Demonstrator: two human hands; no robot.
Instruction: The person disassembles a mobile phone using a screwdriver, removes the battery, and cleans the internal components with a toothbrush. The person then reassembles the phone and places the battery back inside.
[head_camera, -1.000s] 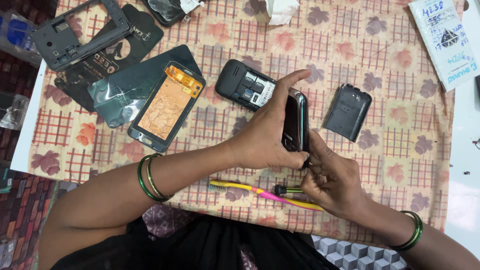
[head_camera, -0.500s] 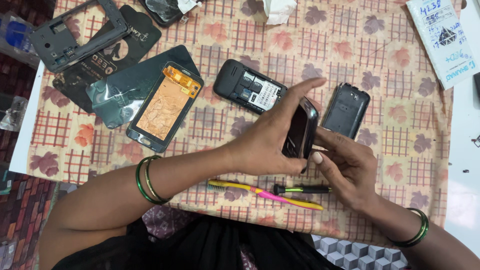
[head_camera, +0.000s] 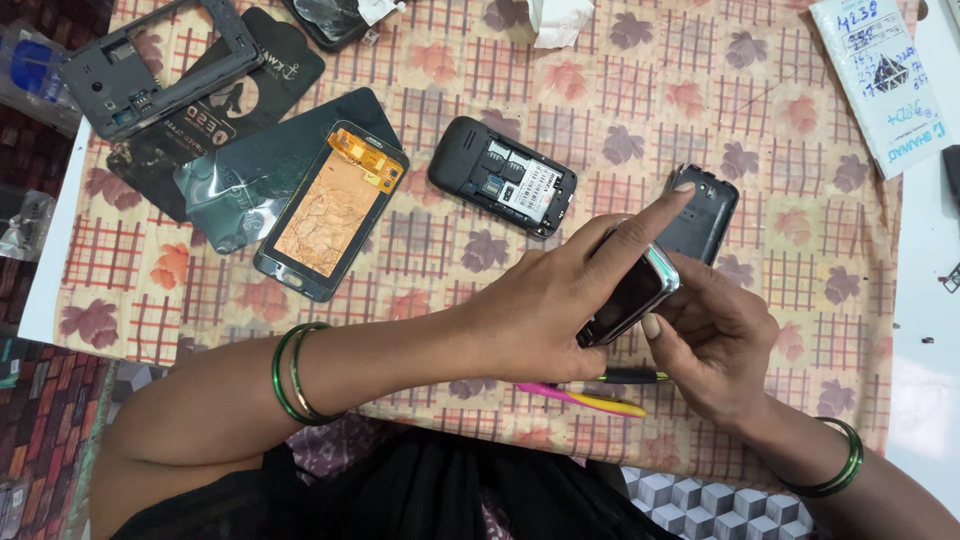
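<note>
Phone (head_camera: 630, 295) now flatter between hands

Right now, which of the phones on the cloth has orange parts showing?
The flat smartphone lying left of centre, with an orange ribbon at its top. The small black phone shows dark and white insides.

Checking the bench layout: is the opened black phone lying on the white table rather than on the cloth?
No, the opened black phone lies on the patterned cloth, above the hands.

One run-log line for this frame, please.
left hand: holds small phone | right hand: thumb on its lower edge | screwdriver: on tablecloth under hands
</note>
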